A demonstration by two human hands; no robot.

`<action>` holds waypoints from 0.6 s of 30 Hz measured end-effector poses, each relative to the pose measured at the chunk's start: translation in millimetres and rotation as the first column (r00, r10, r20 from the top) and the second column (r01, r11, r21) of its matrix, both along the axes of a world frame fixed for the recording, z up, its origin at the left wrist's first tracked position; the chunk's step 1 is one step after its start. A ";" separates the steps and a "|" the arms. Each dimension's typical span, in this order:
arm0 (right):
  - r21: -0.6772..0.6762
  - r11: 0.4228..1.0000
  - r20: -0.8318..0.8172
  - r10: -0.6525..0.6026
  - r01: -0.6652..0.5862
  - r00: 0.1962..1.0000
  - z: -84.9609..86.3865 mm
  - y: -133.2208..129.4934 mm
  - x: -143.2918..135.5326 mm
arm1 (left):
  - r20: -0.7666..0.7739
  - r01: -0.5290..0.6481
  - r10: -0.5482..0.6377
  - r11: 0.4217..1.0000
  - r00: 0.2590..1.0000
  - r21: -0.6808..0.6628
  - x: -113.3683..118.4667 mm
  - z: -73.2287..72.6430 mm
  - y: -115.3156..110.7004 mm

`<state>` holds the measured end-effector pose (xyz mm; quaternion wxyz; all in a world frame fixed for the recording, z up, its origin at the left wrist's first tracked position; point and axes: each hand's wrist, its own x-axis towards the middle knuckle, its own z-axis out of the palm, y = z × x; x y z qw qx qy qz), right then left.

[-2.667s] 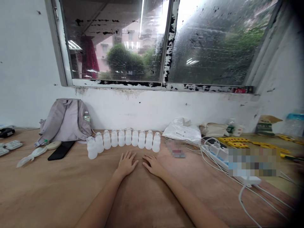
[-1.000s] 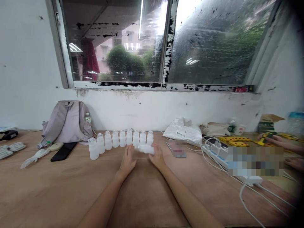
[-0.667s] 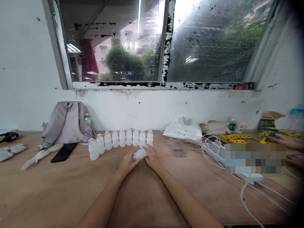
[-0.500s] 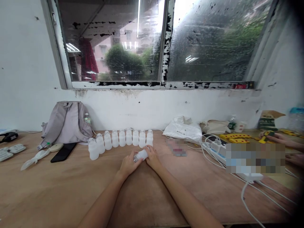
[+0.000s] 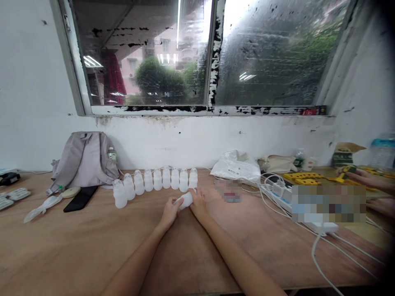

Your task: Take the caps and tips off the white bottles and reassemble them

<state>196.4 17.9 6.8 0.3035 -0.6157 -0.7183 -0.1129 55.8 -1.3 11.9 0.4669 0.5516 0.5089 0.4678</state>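
A small white bottle (image 5: 186, 200) lies tilted between my two hands above the wooden table (image 5: 191, 255). My left hand (image 5: 169, 211) is closed round its lower left end, where the clear cap is mostly covered by my fingers. My right hand (image 5: 199, 204) grips the other end of the bottle from the right. Just beyond my hands, several like white bottles (image 5: 157, 181) with clear caps stand upright in a curved row, the left end bending toward me.
Left are a backpack (image 5: 84, 160), a black phone (image 5: 80, 199) and a clear plastic item (image 5: 45, 209). Right are a white plastic bag (image 5: 236, 166), a power strip (image 5: 322, 226) with cables and yellow parts (image 5: 304, 177). Another person's hand (image 5: 359, 176) holds a yellow-and-black tool.
My left fingers have moved further over the bottle's clear cap, which showed more before. The bottle is still in both hands. The view has shifted slightly.
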 end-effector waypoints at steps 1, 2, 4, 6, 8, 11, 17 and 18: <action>0.007 1.000 -0.006 -0.005 0.005 1.000 0.4 -0.4 -0.5 | 0.039 0.028 -0.026 0.998 0.999 -0.048 -1.3 1.7 -0.4; 0.014 1.000 -0.010 -0.009 0.009 1.000 0.8 -0.7 -1.0 | 0.078 0.061 -0.054 0.994 0.995 -0.091 -3.0 3.5 -0.8; 0.030 0.999 -0.010 -0.016 0.016 1.000 1.5 -1.3 -1.8 | 0.142 0.133 -0.114 0.982 0.983 -0.135 -6.5 6.3 -1.5; 0.042 0.999 -0.001 -0.029 0.029 1.000 1.8 -1.8 -2.3 | 0.180 0.182 -0.156 0.974 0.971 -0.134 -9.0 7.8 -1.7; 0.043 0.998 0.011 -0.050 0.050 0.999 1.6 -2.1 -2.5 | 0.195 0.204 -0.177 0.970 0.965 -0.129 -10.2 8.2 -1.7; 0.028 0.998 0.025 -0.064 0.063 0.998 1.0 -2.1 -2.6 | 0.190 0.219 -0.191 0.966 0.963 -0.138 -10.3 8.6 -1.6; -0.003 0.998 0.001 -0.064 0.064 0.998 1.8 -2.0 -2.8 | 0.180 0.214 -0.186 0.965 0.966 -0.154 -8.2 12.1 -3.8; -0.011 0.998 -0.004 -0.067 0.067 0.998 2.1 -2.1 -2.9 | 0.186 0.211 -0.181 0.965 0.966 -0.154 -7.8 12.4 -4.1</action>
